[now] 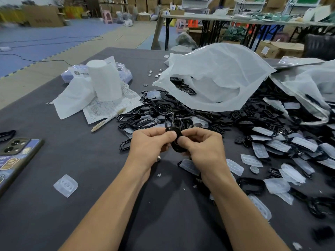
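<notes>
Left hand (151, 142) and right hand (201, 144) both pinch a small black oval plastic shell (175, 140), thumbs and fingers clamped on it, held above the middle of the dark grey table (72, 160). Heap of black plastic shells (163, 111) just beyond.

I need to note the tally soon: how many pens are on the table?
1. The pen lies slantwise, partly on the printed sheet, just left of the heap of black parts. More could be hidden under the white bags or that heap.

Even, soft indoor light; wide-angle bending and blur toward the edges.
</notes>
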Demonstrator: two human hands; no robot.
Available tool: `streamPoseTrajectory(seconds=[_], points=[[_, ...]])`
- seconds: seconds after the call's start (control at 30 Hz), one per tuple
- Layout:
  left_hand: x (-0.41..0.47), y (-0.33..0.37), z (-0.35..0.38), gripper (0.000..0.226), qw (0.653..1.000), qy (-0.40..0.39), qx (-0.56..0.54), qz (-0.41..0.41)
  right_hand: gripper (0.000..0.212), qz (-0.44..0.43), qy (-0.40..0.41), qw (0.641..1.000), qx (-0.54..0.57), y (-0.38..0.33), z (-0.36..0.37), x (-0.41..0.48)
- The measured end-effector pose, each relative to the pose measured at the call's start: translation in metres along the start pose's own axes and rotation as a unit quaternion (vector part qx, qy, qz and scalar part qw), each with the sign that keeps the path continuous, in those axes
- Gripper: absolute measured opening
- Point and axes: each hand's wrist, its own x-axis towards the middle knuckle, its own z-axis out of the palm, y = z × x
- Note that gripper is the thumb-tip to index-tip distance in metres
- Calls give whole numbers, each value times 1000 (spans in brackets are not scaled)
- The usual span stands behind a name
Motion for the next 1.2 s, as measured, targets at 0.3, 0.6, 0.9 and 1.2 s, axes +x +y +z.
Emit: streamPoseTrajectory(seconds=[0.3, 0.6, 0.9, 1.2], points=[[2, 5, -6, 27, 999, -14, 23, -26, 26, 39, -2, 998, 46, 1, 3, -2], [-3, -1, 3, 18, 998, 44, 19, 31, 30, 15, -23, 998, 48, -4, 1, 0], [-2, 3, -2, 13, 999, 15, -12, 41, 39, 138, -106, 976, 131, -14, -6, -1], [4, -2, -7, 10, 997, 75, 22, 13, 23, 105, 1, 985, 139, -9, -2, -1]])
